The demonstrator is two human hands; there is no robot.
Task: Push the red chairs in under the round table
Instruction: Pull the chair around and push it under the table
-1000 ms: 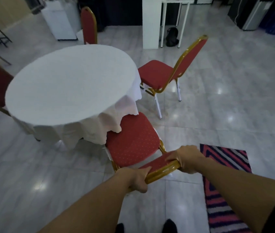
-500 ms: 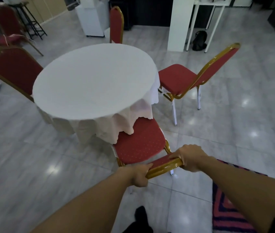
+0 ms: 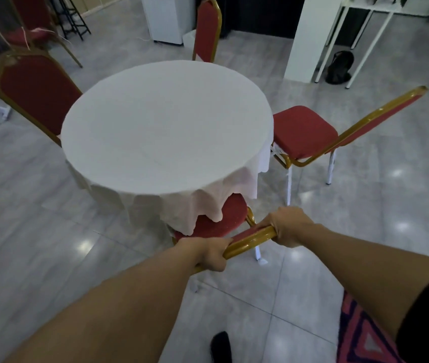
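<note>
Grey marble-look tile floor (image 3: 51,195), glossy w/ ceiling-light reflections. White pillar (image 3: 310,35) at back right, white-legged desk (image 3: 360,30) beside it, black bag (image 3: 339,68) underneath. White cabinet (image 3: 165,18) at back; striped rug (image 3: 363,334) bottom right.

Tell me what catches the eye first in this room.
The round table under its white cloth fills the middle. Nearest the camera, the left hand and right hand clasp the gold top rail of a red chair, its seat partly under the cloth. Another chair stands pulled out at the right.
</note>
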